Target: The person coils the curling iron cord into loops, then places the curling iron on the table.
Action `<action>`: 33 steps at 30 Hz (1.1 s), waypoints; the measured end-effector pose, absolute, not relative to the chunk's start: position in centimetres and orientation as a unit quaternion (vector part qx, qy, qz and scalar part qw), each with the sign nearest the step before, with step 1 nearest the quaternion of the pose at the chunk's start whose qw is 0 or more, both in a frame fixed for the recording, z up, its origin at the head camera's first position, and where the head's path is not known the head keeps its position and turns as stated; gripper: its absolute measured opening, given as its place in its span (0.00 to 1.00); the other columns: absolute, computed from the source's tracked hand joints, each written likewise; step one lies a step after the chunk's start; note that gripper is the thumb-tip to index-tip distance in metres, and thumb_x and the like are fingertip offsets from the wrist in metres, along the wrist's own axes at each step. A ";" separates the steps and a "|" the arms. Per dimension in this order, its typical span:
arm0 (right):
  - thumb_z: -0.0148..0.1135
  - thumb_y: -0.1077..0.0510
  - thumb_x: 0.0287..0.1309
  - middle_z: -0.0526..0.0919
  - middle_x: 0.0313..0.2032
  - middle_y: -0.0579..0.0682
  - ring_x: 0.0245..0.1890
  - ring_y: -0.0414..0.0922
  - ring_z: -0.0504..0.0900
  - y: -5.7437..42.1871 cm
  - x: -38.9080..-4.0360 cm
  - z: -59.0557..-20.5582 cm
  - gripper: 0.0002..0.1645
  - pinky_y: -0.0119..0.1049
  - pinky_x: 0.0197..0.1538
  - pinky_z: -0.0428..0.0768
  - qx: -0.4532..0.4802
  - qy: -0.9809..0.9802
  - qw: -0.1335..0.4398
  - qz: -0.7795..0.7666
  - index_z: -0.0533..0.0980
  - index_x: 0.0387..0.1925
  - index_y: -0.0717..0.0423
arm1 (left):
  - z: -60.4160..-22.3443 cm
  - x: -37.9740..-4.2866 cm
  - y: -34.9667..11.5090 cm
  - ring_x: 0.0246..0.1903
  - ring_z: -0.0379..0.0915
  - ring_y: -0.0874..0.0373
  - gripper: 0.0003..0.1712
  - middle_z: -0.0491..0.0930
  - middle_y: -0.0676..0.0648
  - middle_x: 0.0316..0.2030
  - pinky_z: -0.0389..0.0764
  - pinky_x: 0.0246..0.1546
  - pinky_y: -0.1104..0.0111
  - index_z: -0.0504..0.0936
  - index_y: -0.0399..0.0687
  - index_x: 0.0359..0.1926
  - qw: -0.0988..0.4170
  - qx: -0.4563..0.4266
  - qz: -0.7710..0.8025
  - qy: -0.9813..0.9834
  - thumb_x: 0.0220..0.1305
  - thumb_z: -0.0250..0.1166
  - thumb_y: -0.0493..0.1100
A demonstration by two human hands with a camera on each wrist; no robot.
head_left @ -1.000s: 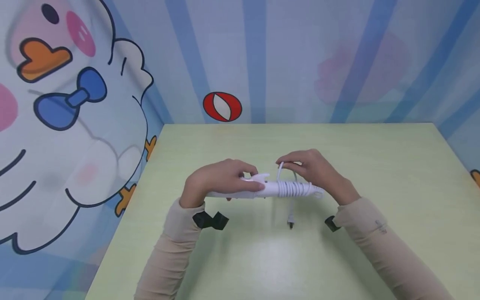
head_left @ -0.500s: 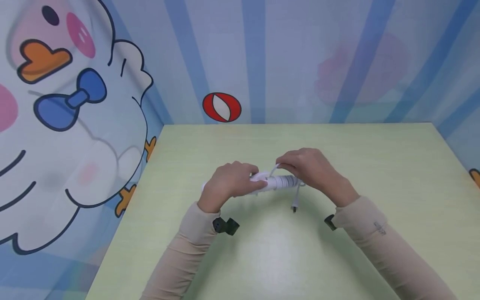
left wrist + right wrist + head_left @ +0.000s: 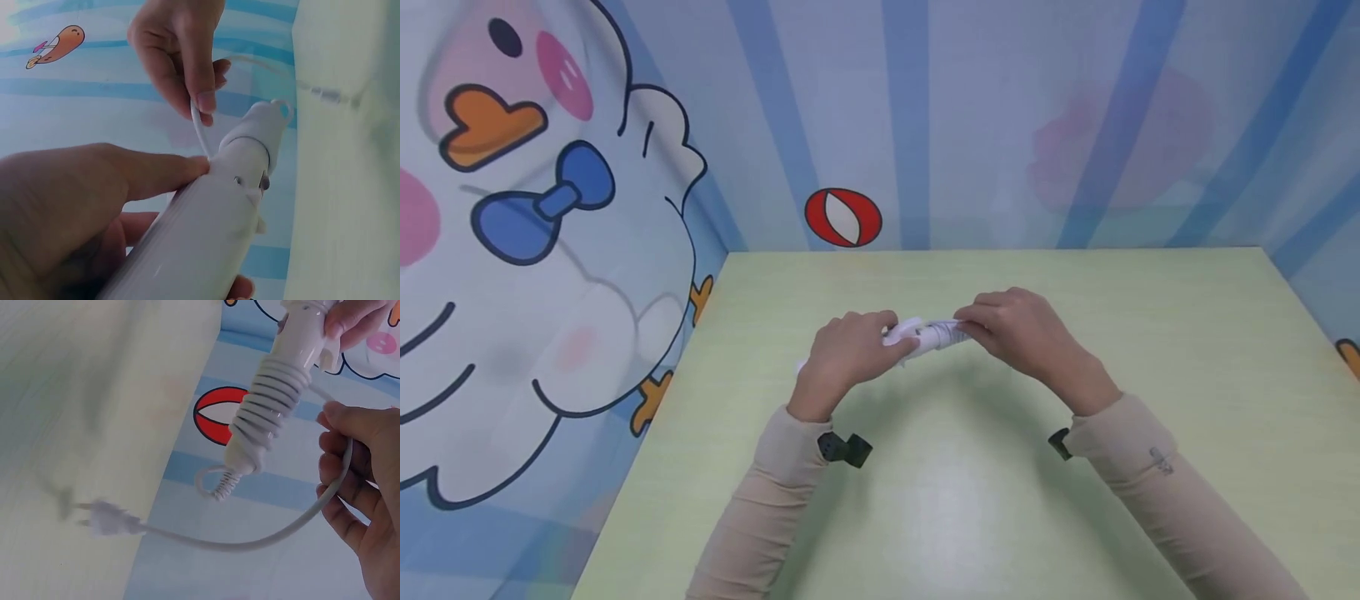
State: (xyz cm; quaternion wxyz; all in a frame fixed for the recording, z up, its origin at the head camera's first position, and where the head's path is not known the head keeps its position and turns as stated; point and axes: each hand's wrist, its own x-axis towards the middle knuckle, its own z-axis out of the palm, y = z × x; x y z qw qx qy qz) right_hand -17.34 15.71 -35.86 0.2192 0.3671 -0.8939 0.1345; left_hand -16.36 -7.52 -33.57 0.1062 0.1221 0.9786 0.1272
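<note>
A white curling iron (image 3: 930, 337) is held in the air above the table, tilted. My left hand (image 3: 853, 350) grips its body, the thumb (image 3: 178, 169) lying along the side near where the cord leaves the wraps. White cord (image 3: 265, 403) is wound in several turns round the handle, which ends in a ribbed strain relief (image 3: 226, 486). My right hand (image 3: 1018, 329) pinches the loose length of cord (image 3: 250, 545) between thumb and fingers beside the handle. From there it hangs in a curve to a two-pin plug (image 3: 112, 519), hidden in the head view.
The pale green table (image 3: 940, 500) lies below both hands. Behind it stands a blue striped wall (image 3: 985, 125) with cartoon prints, and a large printed bird (image 3: 587, 333) covers the left wall. A small black camera (image 3: 844, 449) sits at the left wrist.
My left hand has shifted right, then a little farther from me, tilting the curling iron. My right hand still holds the cord and has risen slightly. The plug has gone from the head view.
</note>
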 end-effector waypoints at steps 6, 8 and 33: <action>0.65 0.56 0.58 0.86 0.31 0.50 0.21 0.42 0.79 15.5 -16.9 -36.1 0.11 0.37 0.29 0.77 0.340 -0.904 0.202 0.163 0.84 0.41 0.56 | -34.1 -16.3 -7.1 0.26 0.73 0.56 0.25 0.76 0.51 0.28 0.70 0.24 0.66 0.75 0.55 0.53 0.063 0.098 0.147 0.982 0.64 0.55 0.64; 0.64 0.56 0.60 0.86 0.33 0.51 0.22 0.42 0.79 15.3 -16.8 -36.3 0.12 0.38 0.29 0.78 0.328 -0.908 0.187 0.181 0.83 0.43 0.57 | -34.3 -16.4 -7.0 0.25 0.72 0.56 0.24 0.77 0.51 0.28 0.70 0.23 0.67 0.75 0.55 0.53 0.047 0.088 0.162 0.982 0.65 0.55 0.63; 0.65 0.62 0.56 0.87 0.40 0.50 0.42 0.43 0.85 15.4 -17.3 -38.6 0.11 0.36 0.42 0.80 0.287 -0.839 0.134 0.443 0.84 0.42 0.56 | -31.7 -16.3 -8.5 0.29 0.78 0.50 0.20 0.78 0.47 0.38 0.80 0.27 0.61 0.76 0.60 0.49 0.146 0.160 0.443 0.870 0.65 0.55 0.64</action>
